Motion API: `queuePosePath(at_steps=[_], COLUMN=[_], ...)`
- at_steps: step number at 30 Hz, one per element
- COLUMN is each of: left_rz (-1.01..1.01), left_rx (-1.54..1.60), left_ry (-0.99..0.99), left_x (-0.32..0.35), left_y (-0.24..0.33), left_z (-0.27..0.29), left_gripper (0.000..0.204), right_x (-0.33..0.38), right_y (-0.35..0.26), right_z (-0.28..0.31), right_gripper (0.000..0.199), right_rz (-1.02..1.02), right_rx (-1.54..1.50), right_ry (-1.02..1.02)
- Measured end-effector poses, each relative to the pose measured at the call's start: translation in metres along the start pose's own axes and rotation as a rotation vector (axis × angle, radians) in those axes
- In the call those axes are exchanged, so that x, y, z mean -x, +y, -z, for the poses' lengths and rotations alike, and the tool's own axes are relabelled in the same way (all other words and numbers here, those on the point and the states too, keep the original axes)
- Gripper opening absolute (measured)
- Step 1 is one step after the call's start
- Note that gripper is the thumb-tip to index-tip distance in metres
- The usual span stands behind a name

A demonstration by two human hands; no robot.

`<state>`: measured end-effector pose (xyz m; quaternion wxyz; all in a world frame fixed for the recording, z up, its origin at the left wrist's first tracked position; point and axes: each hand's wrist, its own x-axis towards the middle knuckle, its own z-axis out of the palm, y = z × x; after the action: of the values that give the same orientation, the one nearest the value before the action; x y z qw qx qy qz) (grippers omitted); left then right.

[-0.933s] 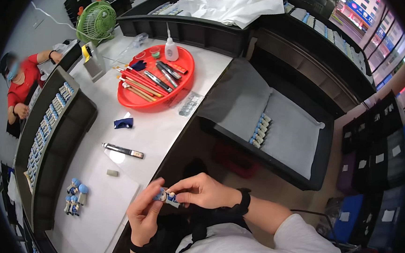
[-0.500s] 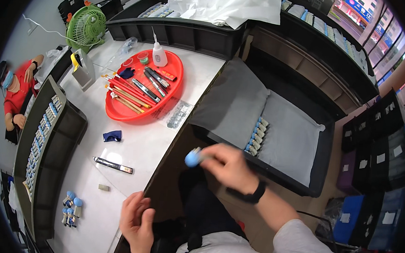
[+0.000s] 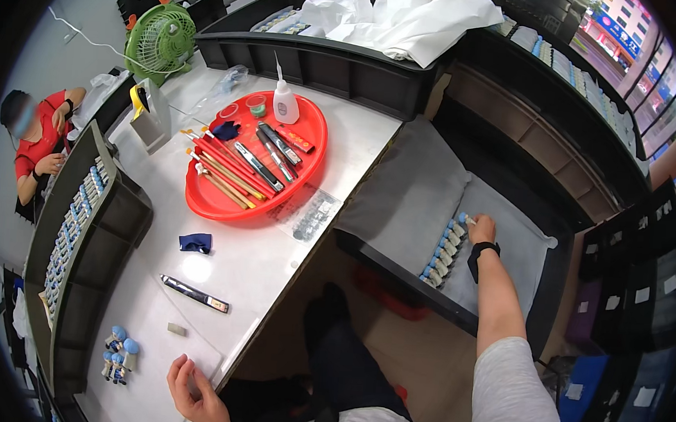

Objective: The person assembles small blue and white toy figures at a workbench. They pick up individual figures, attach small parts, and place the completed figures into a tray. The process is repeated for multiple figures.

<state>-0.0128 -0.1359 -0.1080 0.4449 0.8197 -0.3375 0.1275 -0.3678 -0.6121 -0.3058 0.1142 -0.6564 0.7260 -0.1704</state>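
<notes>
My right hand is over the grey-lined black crate at my right, its fingers closed on a small blue-headed figurine. That figurine is at the far end of a row of similar figurines lying side by side on the grey cloth. Whether it touches the cloth, I cannot tell. My left hand rests by the white table's near edge, fingers loosely apart and holding nothing. Left of it, several blue-headed figurines lie in a cluster. A small beige block is just beyond its fingertips.
A red tray holds brushes, pens and a white dropper bottle. A black-and-silver pen-like tool and a dark blue cloth piece lie nearer. A black crate of figurines flanks the table's left. Beyond it sits a person in red.
My right hand has carried the figurine rightward, from above my lap to the end of the row in the crate. My left hand has shifted a little left and nearer. The view has tilted.
</notes>
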Motion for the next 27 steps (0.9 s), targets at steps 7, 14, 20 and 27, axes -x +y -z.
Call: queuePosePath(at_steps=[7, 14, 20, 27], left_rz=[-0.030, -0.031, 0.007, 0.038], left_rx=[-0.057, -0.053, -0.070, 0.123], left_ry=[-0.013, -0.006, 0.012, 0.001], left_x=[0.001, 0.002, -0.002, -0.007], left_y=[0.001, 0.007, 0.007, 0.000], left_z=[0.000, -0.003, 0.002, 0.016], left_gripper=[0.016, 0.016, 0.015, 0.017], right_x=[-0.007, -0.016, -0.023, -0.036], right_y=[0.004, 0.012, 0.014, 0.026], right_z=[-0.034, -0.039, -0.041, -0.052], right_gripper=[0.021, 0.020, 0.036, 0.061], right_rz=[-0.025, 0.051, 0.125, 0.115], right_rx=[0.006, -0.118, -0.177, 0.161], right_ry=[-0.002, -0.063, -0.255, -0.325])
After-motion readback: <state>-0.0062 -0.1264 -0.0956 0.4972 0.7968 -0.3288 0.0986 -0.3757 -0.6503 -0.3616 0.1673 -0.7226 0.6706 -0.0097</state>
